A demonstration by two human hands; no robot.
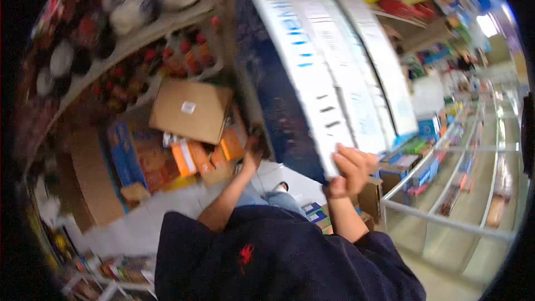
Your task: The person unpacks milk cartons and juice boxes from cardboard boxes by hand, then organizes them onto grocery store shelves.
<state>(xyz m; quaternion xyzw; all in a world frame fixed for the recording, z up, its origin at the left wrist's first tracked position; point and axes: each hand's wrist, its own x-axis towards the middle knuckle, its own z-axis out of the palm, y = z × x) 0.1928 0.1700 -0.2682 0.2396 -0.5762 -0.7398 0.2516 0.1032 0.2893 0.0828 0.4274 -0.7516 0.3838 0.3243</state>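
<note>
White boxes [340, 69] with blue print sit tilted in a stack at the centre, dark side to the left. The right hand [352, 171] holds their near edge, fingers curled over it. The left hand [253, 153] is by their left side; through the blur, I cannot tell whether it grips. Left lies a carton [189, 112]; right, a glass counter [446, 219].
</note>
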